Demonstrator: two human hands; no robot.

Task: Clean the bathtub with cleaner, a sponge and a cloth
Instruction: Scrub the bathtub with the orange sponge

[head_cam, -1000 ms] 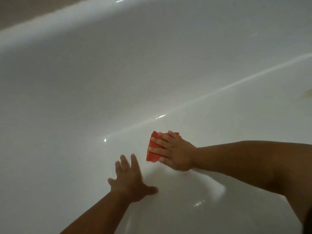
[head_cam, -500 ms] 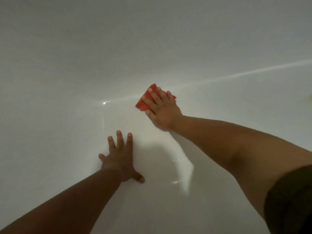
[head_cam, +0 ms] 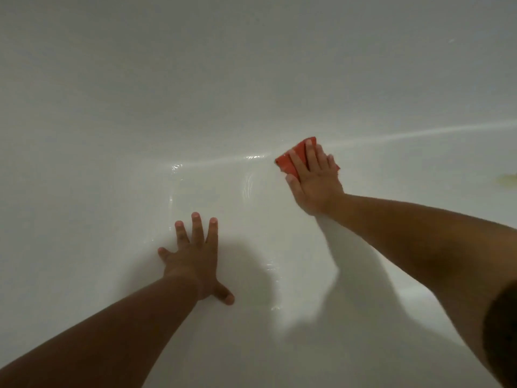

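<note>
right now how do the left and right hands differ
The left hand lies bare on the bathtub, fingers spread; the right hand presses a red cleaning pad, fingers closer together. The left hand is nearer the camera; the right hand reaches farther out. Both are flat, palm down.

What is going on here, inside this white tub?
A person is cleaning the inside of a white bathtub. The right hand presses a flat red sponge or cloth, I cannot tell which, against the tub near the bend between floor and wall. The left hand lies flat on the tub floor with fingers spread, holding nothing. Wet streaks shine just left of the red piece.
</note>
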